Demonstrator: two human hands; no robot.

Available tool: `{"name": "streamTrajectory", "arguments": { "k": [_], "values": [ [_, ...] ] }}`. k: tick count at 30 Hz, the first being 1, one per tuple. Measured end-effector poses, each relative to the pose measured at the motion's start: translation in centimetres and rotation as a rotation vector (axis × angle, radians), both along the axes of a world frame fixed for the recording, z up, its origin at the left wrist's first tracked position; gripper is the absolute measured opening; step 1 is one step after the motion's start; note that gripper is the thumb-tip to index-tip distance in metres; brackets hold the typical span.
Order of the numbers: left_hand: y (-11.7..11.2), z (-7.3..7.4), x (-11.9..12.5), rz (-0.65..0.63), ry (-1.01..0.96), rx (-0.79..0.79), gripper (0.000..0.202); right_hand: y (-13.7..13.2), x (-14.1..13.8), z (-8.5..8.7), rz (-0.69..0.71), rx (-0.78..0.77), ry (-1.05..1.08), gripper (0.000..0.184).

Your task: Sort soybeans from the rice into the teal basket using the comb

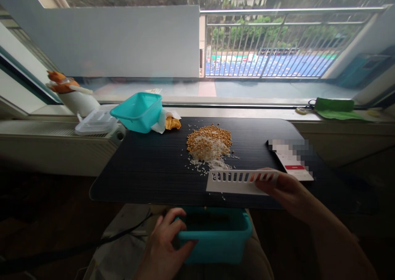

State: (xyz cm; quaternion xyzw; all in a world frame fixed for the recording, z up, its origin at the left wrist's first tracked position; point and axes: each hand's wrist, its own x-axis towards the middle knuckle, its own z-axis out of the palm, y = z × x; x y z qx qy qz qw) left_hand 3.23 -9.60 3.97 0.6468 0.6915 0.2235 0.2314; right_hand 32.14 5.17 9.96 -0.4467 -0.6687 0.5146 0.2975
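My left hand (163, 243) grips the left rim of a teal plastic bin (220, 239) held below the near edge of a black table (148, 169). My right hand (285, 189) holds a white slotted plastic panel (237, 181) by its right end, standing on the table near its front edge. Just beyond the panel lies a pile of yellow beans mixed with white rice (210, 144), with loose grains scattered toward the panel. One bean (205, 208) is at the bin's mouth.
A second teal bin (138, 111) sits tilted at the table's back left beside a clear lidded box (95, 123), a white cup (78, 99) and crumpled paper (168, 121). A blurred card (291, 158) lies right. A green cloth (335, 107) rests on the sill.
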Motion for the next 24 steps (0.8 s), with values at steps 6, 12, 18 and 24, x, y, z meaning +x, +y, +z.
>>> {"name": "streamTrajectory", "arguments": {
  "k": [6,12,18,24],
  "values": [
    [0.1,-0.1,-0.1,-0.025,0.024,0.056,0.009,-1.4,0.6,0.4,0.099,-0.078,0.029,0.021],
    [0.1,0.2,0.0,-0.02,0.034,-0.012,0.006,0.3,-0.3,0.0,-0.144,0.176,-0.008,0.022],
    [-0.5,-0.7,-0.8,-0.024,0.061,0.011,0.007,2.7,-4.9,-0.3,-0.202,0.318,-0.086,0.024],
    [-1.4,-1.4,-2.3,-0.019,0.09,0.073,0.008,3.5,-6.4,-0.5,-0.133,0.344,-0.11,0.021]
  ]
}}
